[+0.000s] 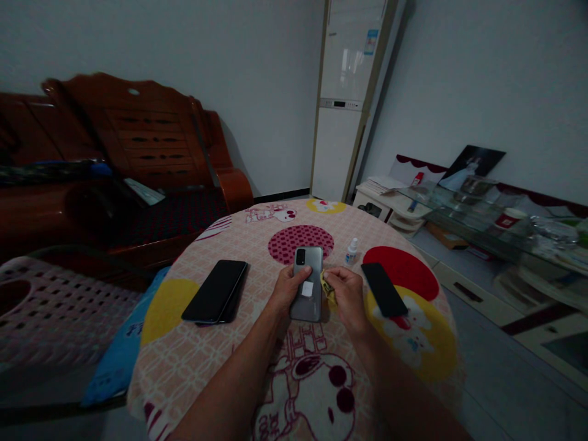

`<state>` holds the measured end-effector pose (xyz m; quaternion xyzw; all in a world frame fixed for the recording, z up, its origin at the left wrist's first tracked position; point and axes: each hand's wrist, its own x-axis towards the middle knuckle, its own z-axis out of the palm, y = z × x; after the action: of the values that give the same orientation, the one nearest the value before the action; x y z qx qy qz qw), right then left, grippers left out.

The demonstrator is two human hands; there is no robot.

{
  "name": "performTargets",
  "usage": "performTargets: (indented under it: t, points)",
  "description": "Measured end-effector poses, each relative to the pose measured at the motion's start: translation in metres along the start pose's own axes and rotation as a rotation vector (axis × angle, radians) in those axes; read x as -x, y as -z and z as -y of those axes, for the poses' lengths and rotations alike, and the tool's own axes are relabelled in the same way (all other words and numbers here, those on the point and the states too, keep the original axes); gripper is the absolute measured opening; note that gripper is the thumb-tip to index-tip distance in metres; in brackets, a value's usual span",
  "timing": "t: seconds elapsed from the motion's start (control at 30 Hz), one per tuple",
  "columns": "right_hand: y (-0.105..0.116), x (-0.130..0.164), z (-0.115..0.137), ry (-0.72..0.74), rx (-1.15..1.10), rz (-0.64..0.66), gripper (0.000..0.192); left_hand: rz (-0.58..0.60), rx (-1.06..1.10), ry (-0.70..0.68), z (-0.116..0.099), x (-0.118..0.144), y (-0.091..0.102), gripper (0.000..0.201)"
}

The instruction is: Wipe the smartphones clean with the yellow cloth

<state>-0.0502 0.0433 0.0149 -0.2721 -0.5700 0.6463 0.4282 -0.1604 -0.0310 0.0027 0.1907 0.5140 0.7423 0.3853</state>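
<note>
We hold a grey phone (307, 286) back side up over the middle of the round worktop (193, 373), which wears a pink patterned cloth with coloured circles and cartoon figures. Our left hand (287, 291) is closed around the phone's left edge, thumb lying across its back near a small white sticker. Our right hand (345, 293) is pinched shut on a small yellow cloth (327, 286), which touches the phone's right edge.

To the left, lying flat on the worktop, we see a stack of dark phones (215, 299), screens up, well apart from our left hand. To the right lies another black phone (383, 289), just beside our right hand, resting partly on a red circle and partly on a yellow one of the print. A small white dropper bottle (351, 251) stands upright on the far side, between the grey phone and that black phone, near our right fingers.

Nothing lies between our hands and the grey phone; the bottle and the right black phone are the closest things to our right hand.

Beyond the worktop, a dark wooden sofa (138, 128) fills the far left, and a tall white air conditioner (342, 104) stands in the far corner. A low cabinet (487, 233) crowded with glassware and papers runs along the right wall. A pink plastic stool (50, 306) and a blue bag (119, 349) sit near left.
</note>
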Motion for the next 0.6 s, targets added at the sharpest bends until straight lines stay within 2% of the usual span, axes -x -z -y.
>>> performTargets:
  t: [0.3, 0.6]
  points:
    - [0.0051, -0.0056, -0.0042, -0.033, -0.064, -0.022, 0.012, 0.073, -0.045, 0.003, -0.0025, 0.0014, 0.0006, 0.042]
    - [-0.0012, 0.0039, 0.0039, -0.153, -0.060, 0.104, 0.010, -0.029, 0.045, 0.030, -0.0057, 0.0008, 0.0039, 0.039]
